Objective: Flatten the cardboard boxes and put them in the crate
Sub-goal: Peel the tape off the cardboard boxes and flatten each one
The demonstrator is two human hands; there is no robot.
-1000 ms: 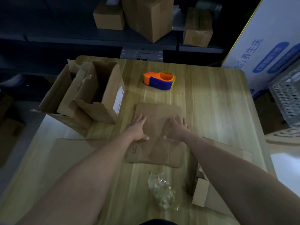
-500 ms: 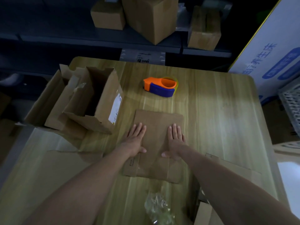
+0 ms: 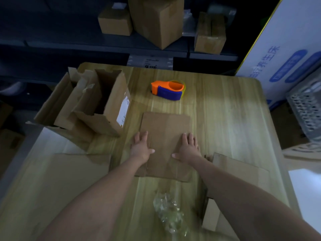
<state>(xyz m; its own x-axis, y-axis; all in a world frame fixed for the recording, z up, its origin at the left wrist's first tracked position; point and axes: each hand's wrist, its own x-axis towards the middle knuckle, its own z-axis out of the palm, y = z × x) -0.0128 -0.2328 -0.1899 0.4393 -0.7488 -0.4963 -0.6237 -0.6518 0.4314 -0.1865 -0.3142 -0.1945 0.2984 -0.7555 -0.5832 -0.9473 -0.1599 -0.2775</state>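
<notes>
A flattened brown cardboard box (image 3: 165,131) lies in the middle of the wooden table (image 3: 225,119). My left hand (image 3: 141,147) presses flat on its left edge, fingers spread. My right hand (image 3: 188,148) presses flat on its right side, palm down. Neither hand grips anything. At the left stands an opened cardboard box (image 3: 106,105) with a white label, leaning against more opened cardboard (image 3: 57,101). A grey perforated crate (image 3: 305,108) shows at the right edge, off the table.
An orange and blue tape dispenser (image 3: 167,90) sits behind the flattened box. Crumpled clear plastic (image 3: 171,214) lies near me. Flat cardboard sheets lie at the left (image 3: 57,174) and right (image 3: 241,169). Shelves behind hold closed boxes (image 3: 156,20). A white printed carton (image 3: 288,49) stands at the right.
Both hands have slid nearer to me along the flattened box and moved apart towards its side edges. The view has shifted slightly.
</notes>
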